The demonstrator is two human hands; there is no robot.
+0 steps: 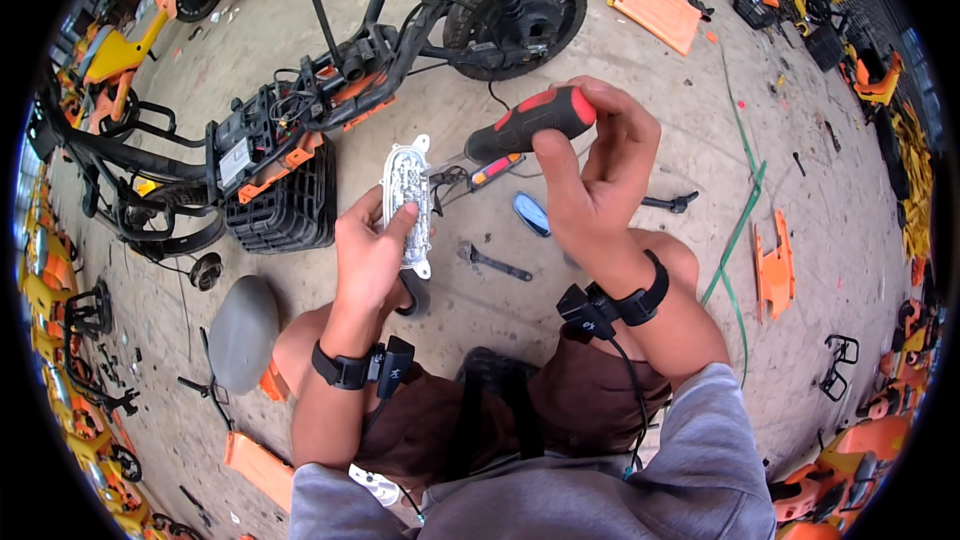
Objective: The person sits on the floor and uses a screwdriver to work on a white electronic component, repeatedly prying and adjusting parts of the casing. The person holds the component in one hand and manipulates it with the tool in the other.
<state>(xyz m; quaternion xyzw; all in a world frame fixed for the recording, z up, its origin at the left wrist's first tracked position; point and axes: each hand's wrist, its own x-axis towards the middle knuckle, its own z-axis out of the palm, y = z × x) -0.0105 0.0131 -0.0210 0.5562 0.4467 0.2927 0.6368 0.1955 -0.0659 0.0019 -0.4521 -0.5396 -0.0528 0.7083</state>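
Note:
My left hand (pixel 366 252) grips a clear and silvery oblong lamp unit (pixel 408 180), with a mounting tab at each end. The thumb lies across its face. In my right hand (pixel 605 175) is a screwdriver (pixel 530 126) with a thick black and red handle, pinched near its butt end. Its thin shaft points left toward the lamp unit; I cannot tell whether the tip touches it. Beneath the screwdriver, on the floor, lies another tool with a red and yellow handle (pixel 497 169). Close by are a blue-faced oval mirror (pixel 531 213) and a dark bar-shaped part (pixel 500 264).
A stripped black scooter frame (pixel 375 90) with a rear wheel (pixel 515 20) and black basket (pixel 285 195) stands ahead and left. A grey seat (pixel 245 332) lies at left. To the right are a green strap (pixel 742 230) and an orange panel (pixel 774 268). Scooter parts line both sides.

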